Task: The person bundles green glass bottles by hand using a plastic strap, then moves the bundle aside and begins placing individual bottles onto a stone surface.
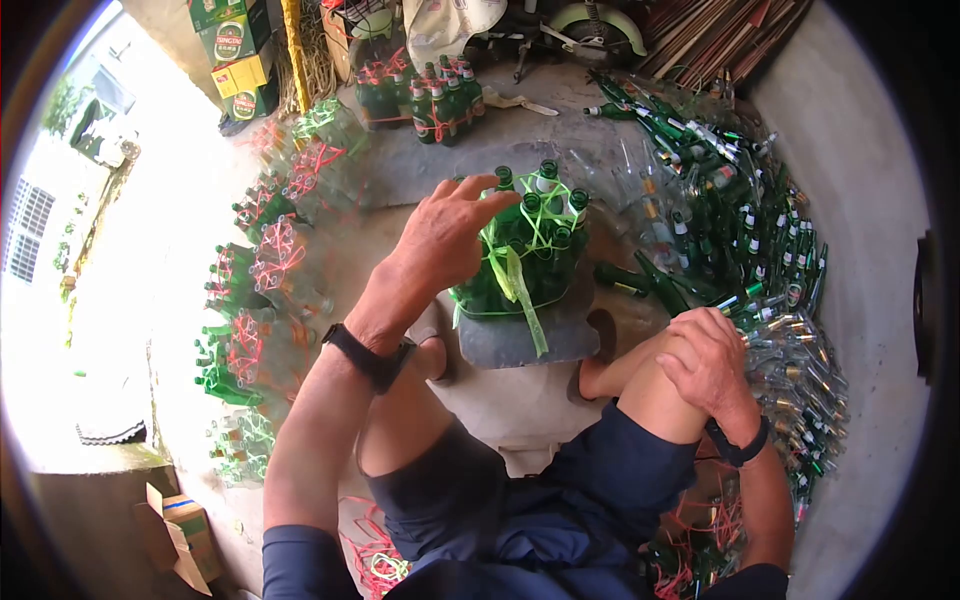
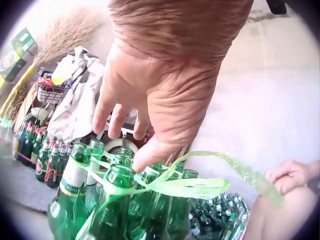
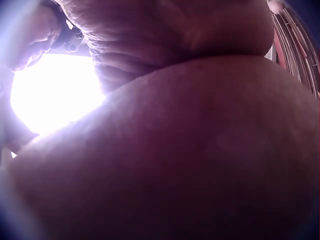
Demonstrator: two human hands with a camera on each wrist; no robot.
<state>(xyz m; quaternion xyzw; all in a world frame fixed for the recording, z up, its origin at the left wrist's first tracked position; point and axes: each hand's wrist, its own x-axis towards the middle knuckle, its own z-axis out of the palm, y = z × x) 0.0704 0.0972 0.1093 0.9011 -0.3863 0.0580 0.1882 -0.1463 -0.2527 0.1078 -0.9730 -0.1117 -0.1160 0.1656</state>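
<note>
A bundle of green glass bottles point(image 1: 535, 265) stands upright on a low dark stool point(image 1: 530, 345), its necks laced together with light green plastic ribbon point(image 1: 515, 285). Over the bundle's left side reaches my left hand point(image 1: 445, 230), fingers spread and loosely bent. In the left wrist view its thumb tip comes right at the bottle mouths, and a loop of ribbon point(image 2: 195, 187) sticks out beside them. My right hand point(image 1: 708, 360) rests on the right knee, fingers draped over it; the right wrist view is mostly filled by skin of the leg point(image 3: 200, 150).
Loose green bottles point(image 1: 740, 220) lie piled at the right, with clear ones point(image 1: 800, 370) nearer. Tied bundles point(image 1: 270, 260) line the left side, and more bundles point(image 1: 445, 105) stand at the back. Red ribbon point(image 1: 370, 550) lies by the left thigh. Cartons point(image 1: 230, 45) are stacked back left.
</note>
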